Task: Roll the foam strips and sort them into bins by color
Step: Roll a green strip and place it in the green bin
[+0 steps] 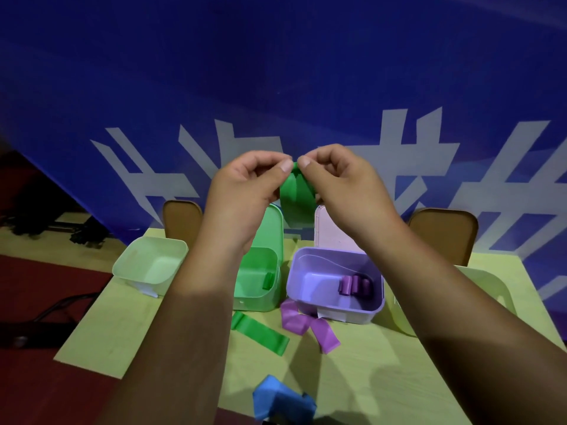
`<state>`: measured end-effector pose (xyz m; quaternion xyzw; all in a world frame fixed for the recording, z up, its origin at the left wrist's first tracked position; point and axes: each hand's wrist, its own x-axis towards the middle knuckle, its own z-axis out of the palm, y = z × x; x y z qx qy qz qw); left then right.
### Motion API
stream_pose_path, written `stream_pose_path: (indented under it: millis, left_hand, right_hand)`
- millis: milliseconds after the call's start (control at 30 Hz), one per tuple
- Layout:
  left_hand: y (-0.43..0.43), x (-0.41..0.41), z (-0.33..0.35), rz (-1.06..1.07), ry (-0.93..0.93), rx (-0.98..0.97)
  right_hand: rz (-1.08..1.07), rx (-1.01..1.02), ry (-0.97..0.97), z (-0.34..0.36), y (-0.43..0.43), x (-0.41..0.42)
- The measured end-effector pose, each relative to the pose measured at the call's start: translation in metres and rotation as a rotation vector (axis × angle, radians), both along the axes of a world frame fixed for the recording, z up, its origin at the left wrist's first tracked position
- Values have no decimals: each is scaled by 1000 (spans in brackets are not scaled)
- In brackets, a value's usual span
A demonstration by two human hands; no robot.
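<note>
My left hand [245, 185] and right hand [340, 185] both pinch the top of a green strip [296, 200], its length hanging down between them; the green bin [260, 302] sits below, nearer my left. On the yellow-green table [138, 332] lie loose strips [260, 332]; a blue banner [276, 72] hangs behind.

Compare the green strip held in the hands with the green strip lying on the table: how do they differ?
The held green strip hangs in the air, pinched at its top by the left hand and right hand; the table green strip lies untouched before the green bin. The held strip curls at its top end; the table strip lies flat. Both are green and outside the bins.
</note>
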<state>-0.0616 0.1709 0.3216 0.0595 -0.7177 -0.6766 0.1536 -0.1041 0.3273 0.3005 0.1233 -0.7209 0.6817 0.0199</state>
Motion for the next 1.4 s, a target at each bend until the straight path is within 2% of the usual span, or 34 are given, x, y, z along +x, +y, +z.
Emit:
stream_pose_path:
  millis: [167, 400, 833, 1200, 1400]
  left_hand:
    - [-2, -3, 0, -14, -5, -11]
    - [0, -3, -1, -83, -69, 139]
    - [-12, -12, -4, -20, -7, -5]
    - [-21, -19, 0, -58, -10, 42]
    - [-26, -24, -2, -80, -20, 107]
  right_hand:
    - [13, -16, 11, -1, 1, -2]
    - [21, -40, 52, -3, -1, -4]
    - [-41, -82, 13, -2, -16, -2]
    - [-5, -148, -38, -5, -20, -14]
    - [-9, -148, -1, -1, -22, -17]
